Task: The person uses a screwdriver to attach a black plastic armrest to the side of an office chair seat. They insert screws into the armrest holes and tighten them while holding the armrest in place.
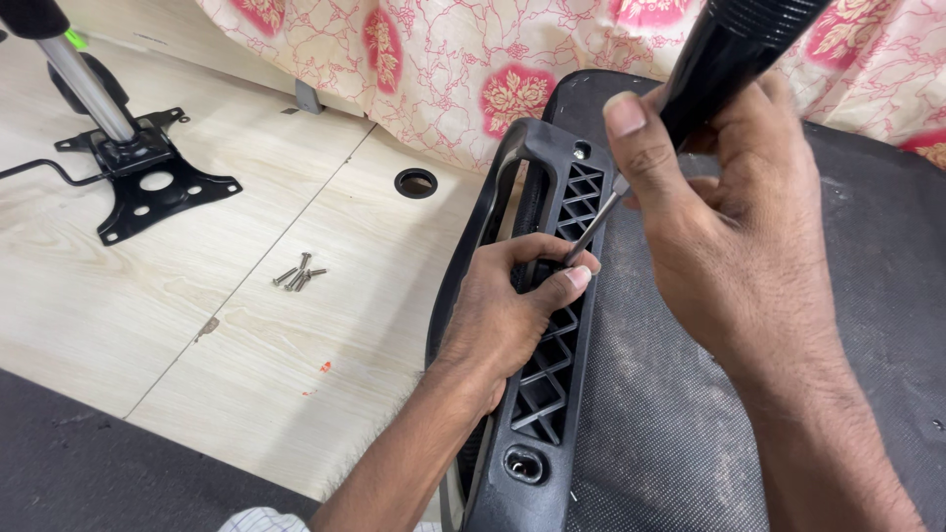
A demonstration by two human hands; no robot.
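Observation:
My right hand (719, 236) grips the black handle of a screwdriver (724, 54), whose metal shaft slants down to a black plastic armrest (537, 394) with a lattice of triangular holes. My left hand (507, 305) holds the armrest at its middle, thumb and fingertips pinched at the shaft's tip, which they hide. The armrest lies against the underside of a black fabric chair seat (670, 424). An oval mounting hole (524, 464) shows near the armrest's near end.
Several loose screws (299, 275) lie on the light wooden floor. A black metal chair base plate with a chrome gas cylinder (128, 158) stands at the left. A black ring (415, 182) lies near a floral pink cloth (463, 59).

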